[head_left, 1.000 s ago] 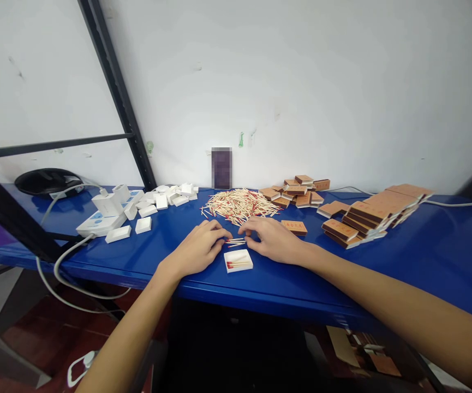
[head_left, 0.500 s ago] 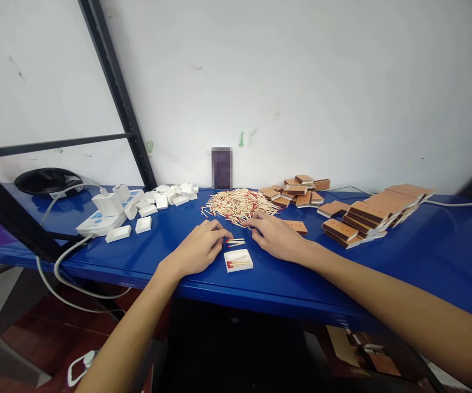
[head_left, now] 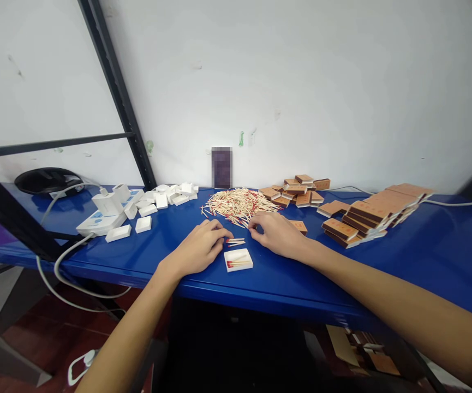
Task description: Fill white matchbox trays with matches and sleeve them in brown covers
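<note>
My left hand (head_left: 197,248) rests on the blue table (head_left: 424,256) with fingers curled, its tips touching a small bunch of red-tipped matches (head_left: 236,241). My right hand (head_left: 276,233) lies palm down with fingers bent, the tips pinching at the near edge of the big match pile (head_left: 238,204); what they hold is too small to make out. Just in front of both hands sits a white inner matchbox tray (head_left: 238,260) with a few matches in it. A brown matchbox sleeve (head_left: 300,225) lies just behind my right hand.
White empty trays (head_left: 154,204) are scattered at the left beside a white power strip (head_left: 100,221) and its cable (head_left: 67,262). Brown matchboxes (head_left: 299,191) are heaped at the back, with stacked rows (head_left: 366,215) at the right. A black shelf post (head_left: 117,93) slants up on the left.
My right hand moved away from the small bunch of matches, up and back to the edge of the big pile. My left hand has stayed put.
</note>
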A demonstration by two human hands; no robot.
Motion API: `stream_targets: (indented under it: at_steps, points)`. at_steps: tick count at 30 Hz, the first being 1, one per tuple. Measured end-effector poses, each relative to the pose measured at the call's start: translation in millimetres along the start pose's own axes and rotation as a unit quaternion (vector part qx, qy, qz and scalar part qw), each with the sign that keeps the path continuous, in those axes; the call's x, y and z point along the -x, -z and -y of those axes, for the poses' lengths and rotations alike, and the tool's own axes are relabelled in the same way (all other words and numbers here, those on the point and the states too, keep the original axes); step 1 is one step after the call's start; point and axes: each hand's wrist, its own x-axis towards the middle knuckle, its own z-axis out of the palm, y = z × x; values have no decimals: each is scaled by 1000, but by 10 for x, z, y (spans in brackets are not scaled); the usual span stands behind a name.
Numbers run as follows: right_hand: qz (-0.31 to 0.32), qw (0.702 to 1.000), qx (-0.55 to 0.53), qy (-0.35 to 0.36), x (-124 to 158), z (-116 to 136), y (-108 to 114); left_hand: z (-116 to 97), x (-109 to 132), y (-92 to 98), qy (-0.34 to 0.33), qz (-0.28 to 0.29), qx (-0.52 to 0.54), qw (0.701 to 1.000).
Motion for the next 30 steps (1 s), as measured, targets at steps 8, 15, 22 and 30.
stream_targets:
  at_steps: [8, 15, 22, 30]
  points:
    - [-4, 1000, -12, 14, -5, -19, -10, 18, 5, -10, -3, -4, 3, 1000]
    - [11, 1000, 18, 18, -11, -29, -9, 19, 4, -16, -2, -8, 6, 1000]
    - [26, 998, 48, -31, 16, 37, 59, 30, 5, -18, -4, -7, 7, 1000]
    - [73, 988, 108, -80, 106, 119, 200, -14, 5, 5, -2, -3, 8, 1000]
